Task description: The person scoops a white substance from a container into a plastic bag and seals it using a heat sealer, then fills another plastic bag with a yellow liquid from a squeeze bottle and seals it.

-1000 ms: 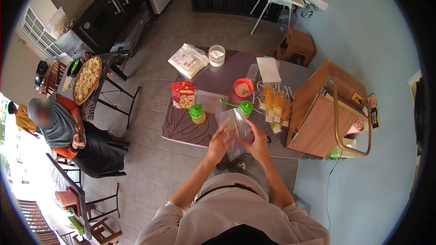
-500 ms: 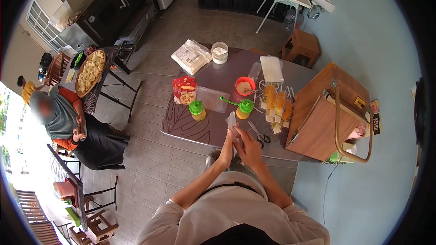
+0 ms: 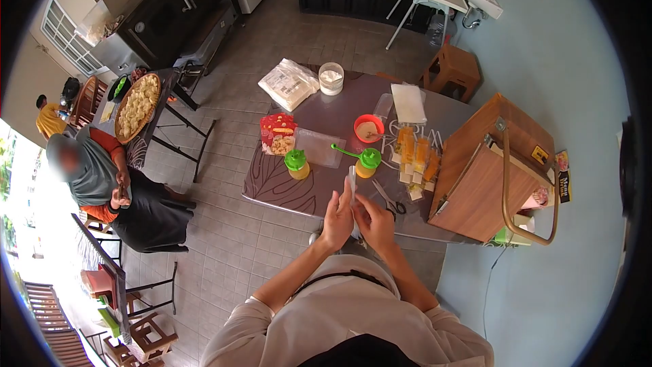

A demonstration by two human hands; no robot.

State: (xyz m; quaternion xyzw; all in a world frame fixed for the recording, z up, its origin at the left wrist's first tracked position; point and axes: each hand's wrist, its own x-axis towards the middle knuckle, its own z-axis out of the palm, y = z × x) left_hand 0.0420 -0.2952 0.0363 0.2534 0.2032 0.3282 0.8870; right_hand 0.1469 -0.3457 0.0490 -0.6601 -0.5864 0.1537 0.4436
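A small clear plastic sleeve [image 3: 352, 180] stands upright between my hands at the table's near edge. My left hand [image 3: 337, 219] is closed around its left side, thumb and fingers pointing up. From the right, my right hand [image 3: 372, 221] pinches the lower part of the same sleeve. Just beyond are two green-capped squeeze bottles, one on the left [image 3: 297, 164] and one on the right [image 3: 367, 162]. Black-handled scissors [image 3: 390, 200] lie to the right of my hands.
The table [image 3: 272, 187] holds a red bowl [image 3: 368, 128], filled packets [image 3: 415, 156], a red printed pouch [image 3: 278, 134], a clear jar [image 3: 331, 79] and white bags [image 3: 288, 85]. A wooden case [image 3: 475, 177] stands right. A person [image 3: 102, 170] stands left, near a round food tray [image 3: 138, 107].
The plastic sleeve is now turned narrower and more upright. My right hand has moved slightly down, its fingers more curled. The person in yellow at the far left has straightened.
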